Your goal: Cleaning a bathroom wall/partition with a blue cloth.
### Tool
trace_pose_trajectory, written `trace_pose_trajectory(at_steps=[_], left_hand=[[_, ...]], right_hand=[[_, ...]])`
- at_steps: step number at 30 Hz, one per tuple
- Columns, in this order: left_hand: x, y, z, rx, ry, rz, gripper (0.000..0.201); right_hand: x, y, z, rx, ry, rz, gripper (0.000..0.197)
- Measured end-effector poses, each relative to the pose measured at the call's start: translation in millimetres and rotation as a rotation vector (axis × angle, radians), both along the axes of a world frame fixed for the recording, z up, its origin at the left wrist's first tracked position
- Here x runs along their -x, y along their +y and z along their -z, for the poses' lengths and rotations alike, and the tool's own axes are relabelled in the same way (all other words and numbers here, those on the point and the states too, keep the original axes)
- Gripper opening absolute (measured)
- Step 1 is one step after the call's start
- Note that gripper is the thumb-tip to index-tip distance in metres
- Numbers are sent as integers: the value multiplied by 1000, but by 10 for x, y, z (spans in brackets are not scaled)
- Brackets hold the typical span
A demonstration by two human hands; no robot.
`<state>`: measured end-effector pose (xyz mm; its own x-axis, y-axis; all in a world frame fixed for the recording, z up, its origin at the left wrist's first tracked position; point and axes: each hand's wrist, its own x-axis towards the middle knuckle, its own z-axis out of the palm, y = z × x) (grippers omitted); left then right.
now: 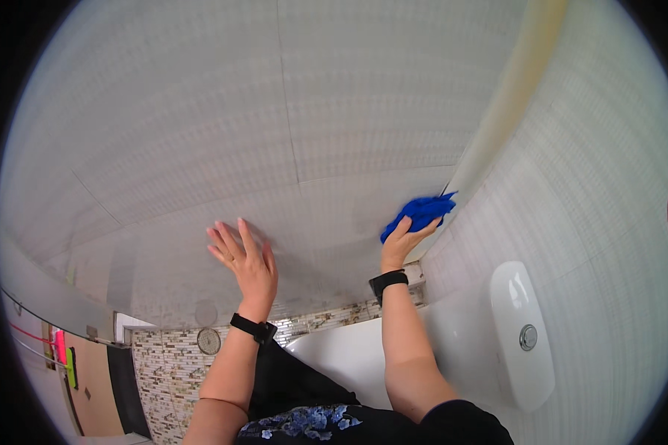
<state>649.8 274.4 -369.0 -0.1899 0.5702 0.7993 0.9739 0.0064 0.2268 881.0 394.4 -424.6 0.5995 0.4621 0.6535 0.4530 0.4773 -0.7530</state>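
Observation:
A crumpled blue cloth (421,213) is gripped in my right hand (402,241), pressed against the tiled wall (349,215) close to its corner. Thumb and fingers clasp the cloth's near side, and part of it covers the fingertips. Further left, my left hand (249,259) is held up at the same pale grey wall with its fingers spread and nothing in them. Whether its fingertips touch the tiles I cannot tell. Each wrist wears a black band.
A cream vertical pipe (519,89) runs down the corner. To the right stands a white toilet tank (522,334) with a round button, beside the side wall. A round drain (208,341) sits in the mosaic floor (171,371). Pink and green cleaning tools (70,363) stand far left.

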Motion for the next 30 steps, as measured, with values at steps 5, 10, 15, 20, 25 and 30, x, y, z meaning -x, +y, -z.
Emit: trace_pose_trajectory(at_steps=[5,10,15,20,25,30], left_hand=[[1,-15,-16,5,-9,-12,69],[-140,-113,-156,-21,-2,1,69],[-532,-230,-241,72,-183,357,71],[-1031,-57,-425,352,-590,759,73],[-1315,288,-905,119,-538,1042,74],[-1323,328,-776,232,-541,942,71]], right_hand=[[110,-289,491,382,139,-91,72],[130,-455,377,504,248,-170,73],[243,-593,-371,372,167,-299,71],[221,-639,-1212,247,-39,-317,63],[191,-687,-1624,81,-160,-408,52],[159,-621,-1279,34,-62,-310,42]])
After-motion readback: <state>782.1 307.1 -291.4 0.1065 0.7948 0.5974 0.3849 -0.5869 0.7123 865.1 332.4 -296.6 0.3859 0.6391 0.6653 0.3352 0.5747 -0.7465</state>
